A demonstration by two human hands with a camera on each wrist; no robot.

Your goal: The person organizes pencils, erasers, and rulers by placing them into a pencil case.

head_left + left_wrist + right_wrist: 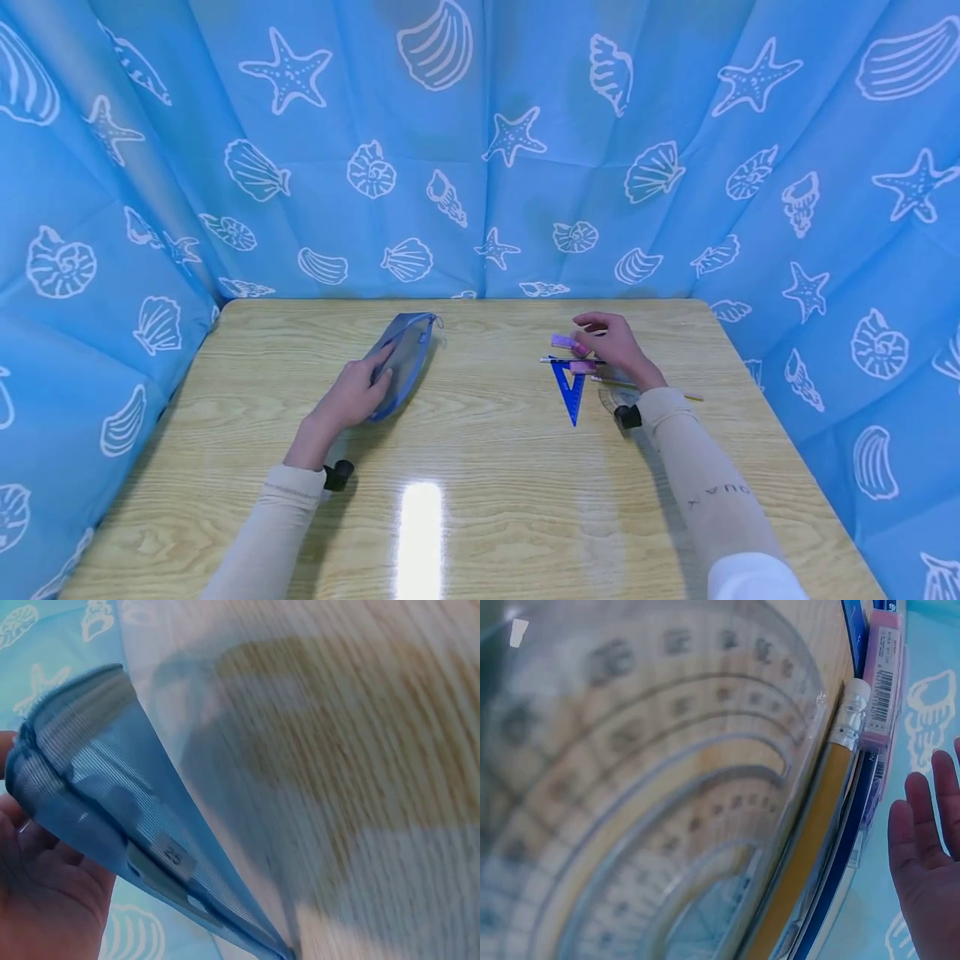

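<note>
My left hand [352, 392] grips a blue mesh zip pouch [408, 358], its side tilted up off the table; a small tag marked 25 [172, 856] shows inside the mesh. Over a small pile of stationery on the right hovers my right hand [618, 340], fingers loosely bent, fingertips close above a pink piece [581, 348]. In the right wrist view its fingers look straight and hold nothing visible. Below lie a purple block [561, 341], a pink eraser [883, 675], a dark pencil [558, 361], a blue set square [574, 407], a yellow pencil [802, 832] and a clear protractor [679, 712].
The wood-grain table [480, 450] carries everything. A blue curtain [480, 200] with white shells and starfish hangs behind it and along both sides. A black wrist camera [628, 416] on the right arm overlaps the protractor in the head view.
</note>
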